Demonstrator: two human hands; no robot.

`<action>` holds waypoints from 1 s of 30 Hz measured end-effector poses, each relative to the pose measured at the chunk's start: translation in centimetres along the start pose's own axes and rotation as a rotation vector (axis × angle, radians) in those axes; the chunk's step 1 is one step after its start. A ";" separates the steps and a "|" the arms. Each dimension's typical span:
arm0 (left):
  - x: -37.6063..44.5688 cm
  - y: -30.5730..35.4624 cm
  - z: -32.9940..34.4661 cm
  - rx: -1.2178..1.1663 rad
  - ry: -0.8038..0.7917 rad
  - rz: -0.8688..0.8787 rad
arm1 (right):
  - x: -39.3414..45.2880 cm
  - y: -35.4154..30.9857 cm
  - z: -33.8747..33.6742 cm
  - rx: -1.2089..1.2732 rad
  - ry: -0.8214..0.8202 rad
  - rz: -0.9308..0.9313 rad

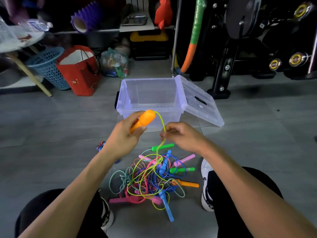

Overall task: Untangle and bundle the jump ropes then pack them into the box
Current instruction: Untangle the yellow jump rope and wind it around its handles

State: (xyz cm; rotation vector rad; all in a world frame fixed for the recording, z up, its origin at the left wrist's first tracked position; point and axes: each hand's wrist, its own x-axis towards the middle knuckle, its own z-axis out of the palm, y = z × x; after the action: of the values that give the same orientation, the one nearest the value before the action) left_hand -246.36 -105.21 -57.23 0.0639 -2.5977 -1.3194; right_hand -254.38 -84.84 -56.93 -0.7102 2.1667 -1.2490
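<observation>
My left hand (125,134) grips an orange jump-rope handle (145,118) held up in front of the box. A yellow-green cord (162,121) arcs from the handle's top to my right hand (180,134), which pinches it. Below, the cord drops into a tangled pile of jump ropes (152,179) on the floor between my feet, with green, pink, blue and orange handles. The clear plastic box (127,98) stands open just beyond my hands, nothing inside it, its lid (200,100) hanging to the right.
A red bag (78,71), a blue basket (49,67) and a bag of bottles (115,63) stand at the back left. Black exercise equipment (240,48) fills the back right. My shoes (206,186) flank the pile. A small red and blue object (101,146) lies left of it.
</observation>
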 end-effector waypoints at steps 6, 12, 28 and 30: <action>0.3 0.6 -0.7 -0.527 0.337 -0.518 | -0.6 0.0 -0.9 0.038 0.050 0.036; -0.3 1.4 -1.5 -0.779 0.062 -0.771 | -1.5 -1.3 -0.7 -0.006 0.226 -0.230; -0.3 2.1 0.6 -0.732 -0.081 -0.712 | -0.9 -0.7 1.7 -0.488 0.025 -0.113; -0.5 2.0 1.4 -0.649 -0.096 -0.696 | -1.0 -0.7 1.9 -0.485 0.008 -0.109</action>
State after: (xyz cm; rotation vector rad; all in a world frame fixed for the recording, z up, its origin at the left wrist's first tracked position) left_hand -246.02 -102.78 -56.52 0.8631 -2.1379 -2.3746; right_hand -252.27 -85.59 -56.88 -1.0259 2.4925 -0.7716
